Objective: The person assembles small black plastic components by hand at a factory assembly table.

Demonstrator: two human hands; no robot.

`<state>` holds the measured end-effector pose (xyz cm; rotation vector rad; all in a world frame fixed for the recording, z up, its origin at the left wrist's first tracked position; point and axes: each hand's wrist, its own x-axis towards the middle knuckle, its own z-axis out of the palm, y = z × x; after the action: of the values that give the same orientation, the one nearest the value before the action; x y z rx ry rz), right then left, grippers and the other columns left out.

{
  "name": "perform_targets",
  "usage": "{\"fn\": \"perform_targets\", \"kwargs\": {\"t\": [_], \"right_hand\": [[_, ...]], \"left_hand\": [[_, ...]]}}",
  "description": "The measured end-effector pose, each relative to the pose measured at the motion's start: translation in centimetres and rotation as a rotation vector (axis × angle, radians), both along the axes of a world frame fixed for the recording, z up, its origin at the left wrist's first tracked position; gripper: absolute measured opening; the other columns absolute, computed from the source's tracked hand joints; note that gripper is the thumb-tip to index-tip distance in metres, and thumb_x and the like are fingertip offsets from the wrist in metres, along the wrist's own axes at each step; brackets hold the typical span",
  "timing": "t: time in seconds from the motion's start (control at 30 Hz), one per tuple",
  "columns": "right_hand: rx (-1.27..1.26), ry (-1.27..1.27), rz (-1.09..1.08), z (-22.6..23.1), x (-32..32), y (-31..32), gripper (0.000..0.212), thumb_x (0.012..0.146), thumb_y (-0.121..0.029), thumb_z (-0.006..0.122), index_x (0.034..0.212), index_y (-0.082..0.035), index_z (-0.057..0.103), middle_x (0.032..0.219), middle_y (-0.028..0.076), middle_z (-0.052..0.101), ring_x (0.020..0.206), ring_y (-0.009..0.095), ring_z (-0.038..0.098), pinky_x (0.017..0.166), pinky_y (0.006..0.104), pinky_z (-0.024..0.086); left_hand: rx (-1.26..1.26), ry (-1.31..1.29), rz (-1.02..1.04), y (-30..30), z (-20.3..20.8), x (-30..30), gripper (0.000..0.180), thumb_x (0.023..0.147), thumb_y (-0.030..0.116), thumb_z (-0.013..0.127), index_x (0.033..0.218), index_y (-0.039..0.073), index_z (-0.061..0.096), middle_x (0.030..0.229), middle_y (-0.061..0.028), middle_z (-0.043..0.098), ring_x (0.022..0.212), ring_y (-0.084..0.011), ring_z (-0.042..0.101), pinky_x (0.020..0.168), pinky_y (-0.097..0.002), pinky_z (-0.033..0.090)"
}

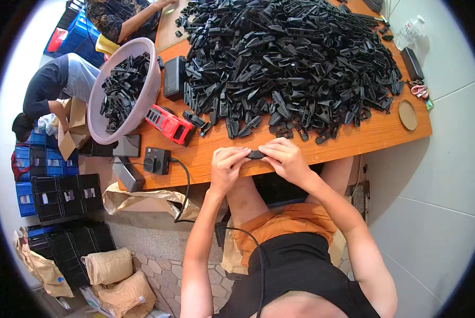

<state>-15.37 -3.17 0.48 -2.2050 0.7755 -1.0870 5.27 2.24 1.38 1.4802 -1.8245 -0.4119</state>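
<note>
Between my two hands, just over the table's front edge, is a small black plastic part (256, 155). My left hand (228, 165) pinches its left end, and my right hand (285, 160) pinches its right end. The fingers cover most of it, so its exact kind is hidden. Right beyond my hands spreads a large heap of black plastic parts (290, 63), long and clip-like, covering much of the wooden table (211, 167). A few loose ones lie at the heap's near edge.
Left on the table are a pink basin (155, 79) of black parts, a red toy truck (169, 125), a black box (174, 78) and a cabled black device (156, 160). A round lid (407, 115), pink scissors (420, 90) and a bottle (410, 33) are right. Two people work at the far left.
</note>
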Motion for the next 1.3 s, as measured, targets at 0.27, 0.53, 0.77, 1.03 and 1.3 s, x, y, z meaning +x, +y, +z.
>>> {"fn": "perform_targets", "kwargs": {"t": [0.27, 0.53, 0.77, 1.03, 1.3], "right_hand": [[0.025, 0.191, 0.229, 2.7, -5.4, 1.8, 0.027, 0.073, -0.008, 0.073, 0.100, -0.006, 0.068, 0.096, 0.005, 0.065, 0.095, 0.025, 0.059, 0.081, 0.0381, 0.047], [-0.192, 0.302, -0.166, 1.7, -2.9, -2.0, 0.019, 0.077, -0.004, 0.063, 0.095, 0.000, 0.057, 0.099, 0.011, 0.054, 0.090, 0.028, 0.057, 0.075, 0.0371, 0.051], [-0.185, 0.288, -0.091, 1.3, -3.1, -1.7, 0.016, 0.077, -0.003, 0.063, 0.091, 0.000, 0.055, 0.099, 0.012, 0.054, 0.090, 0.029, 0.056, 0.075, 0.0354, 0.051], [0.342, -0.208, -0.010, 0.9, -0.2, 0.1, 0.028, 0.078, -0.002, 0.069, 0.106, -0.001, 0.063, 0.096, 0.013, 0.061, 0.091, 0.030, 0.062, 0.076, 0.0362, 0.052], [0.200, -0.046, 0.059, 0.7, -1.8, -0.7, 0.028, 0.073, -0.003, 0.072, 0.100, 0.001, 0.065, 0.093, 0.014, 0.066, 0.089, 0.030, 0.062, 0.078, 0.0373, 0.050]], "left_hand": [[-0.292, -0.380, 0.206, -2.9, 1.2, -1.7, 0.036, 0.073, 0.018, 0.076, 0.107, 0.011, 0.067, 0.104, 0.0002, 0.063, 0.092, -0.0220, 0.055, 0.082, -0.0345, 0.042], [-0.383, -0.473, 0.212, -3.0, 0.0, -2.3, 0.031, 0.073, 0.015, 0.075, 0.104, 0.011, 0.068, 0.097, -0.0004, 0.061, 0.088, -0.0212, 0.055, 0.076, -0.0343, 0.043], [-0.139, -0.187, 0.105, 1.4, -0.2, -1.7, 0.026, 0.078, 0.006, 0.070, 0.103, 0.006, 0.067, 0.097, -0.0081, 0.065, 0.092, -0.0277, 0.057, 0.083, -0.0382, 0.046], [-0.140, -0.153, 0.028, 1.2, -0.6, -1.3, 0.029, 0.077, -0.001, 0.068, 0.105, 0.004, 0.067, 0.100, -0.0096, 0.065, 0.095, -0.0293, 0.058, 0.084, -0.0375, 0.046], [-0.116, -0.081, 0.051, 0.9, -1.0, -1.0, 0.032, 0.073, 0.001, 0.072, 0.104, 0.009, 0.069, 0.095, -0.0069, 0.067, 0.090, -0.0279, 0.059, 0.082, -0.0374, 0.047]]}}
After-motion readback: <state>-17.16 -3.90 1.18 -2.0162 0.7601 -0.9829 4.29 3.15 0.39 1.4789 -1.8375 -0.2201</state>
